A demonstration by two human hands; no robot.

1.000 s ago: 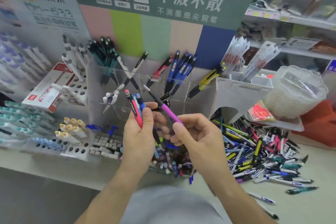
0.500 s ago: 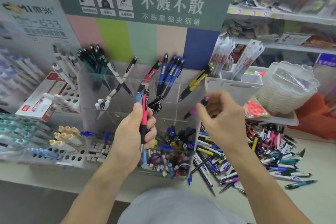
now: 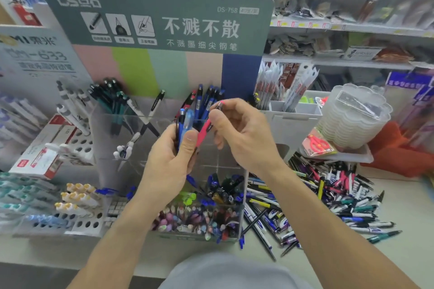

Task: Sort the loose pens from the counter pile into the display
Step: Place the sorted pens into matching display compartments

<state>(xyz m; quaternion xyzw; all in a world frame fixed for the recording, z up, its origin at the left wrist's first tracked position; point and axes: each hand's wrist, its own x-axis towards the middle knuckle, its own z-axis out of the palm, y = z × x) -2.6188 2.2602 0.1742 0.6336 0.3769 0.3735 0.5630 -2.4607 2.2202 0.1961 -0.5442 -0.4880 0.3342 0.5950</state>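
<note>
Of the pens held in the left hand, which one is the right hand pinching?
The pink pen. The right hand pinches its upper end, and it leans to the right, while the blue pens stand upright in the left hand, untouched by the right.

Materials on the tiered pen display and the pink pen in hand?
Pen display: looks like clear acrylic, glossy; the pens behind its walls show through and the edges catch light. Pink pen, pinched by the right hand: apparently plastic, smooth opaque barrel, with a silvery, possibly metal, top end.
</note>
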